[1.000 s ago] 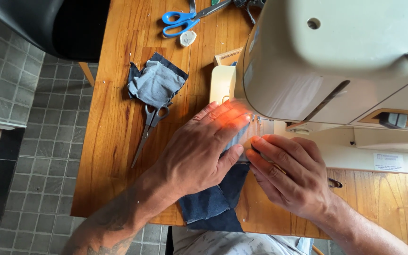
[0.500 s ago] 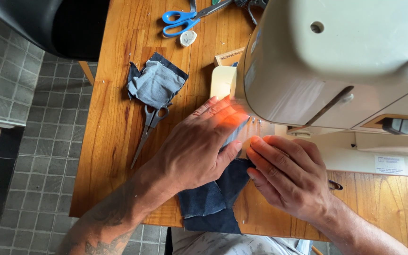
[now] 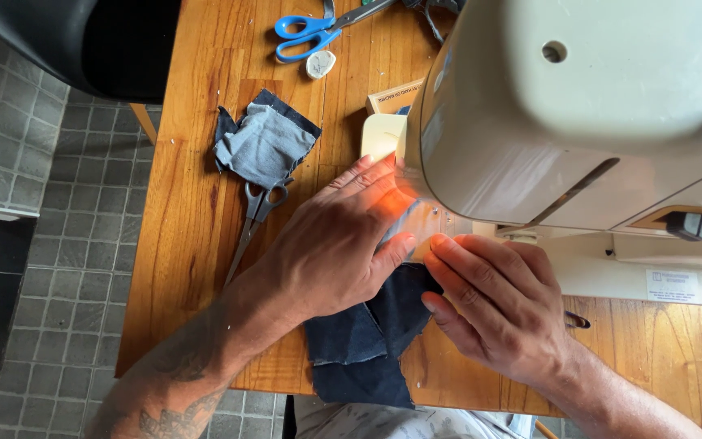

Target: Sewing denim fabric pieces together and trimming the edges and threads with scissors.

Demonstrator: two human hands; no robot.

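Note:
My left hand (image 3: 331, 244) lies flat, fingers together, pressing dark blue denim fabric (image 3: 363, 341) onto the bed of a cream sewing machine (image 3: 578, 114). Its fingertips glow orange under the machine's lamp. My right hand (image 3: 497, 305) presses the same denim from the right, fingertips pointing toward the needle area, which the machine head hides. The denim hangs over the wooden table's (image 3: 197, 244) near edge.
A folded scrap of lighter denim (image 3: 263, 142) lies left of the machine, with grey metal scissors (image 3: 249, 223) partly under it. Blue-handled scissors (image 3: 310, 32) and a small white chalk piece (image 3: 320, 63) sit at the far edge. Grey tiled floor (image 3: 34, 244) lies to the left.
Both hands have shifted slightly toward the machine with the denim; the left fingers sit further under the lamp. Everything else stays put.

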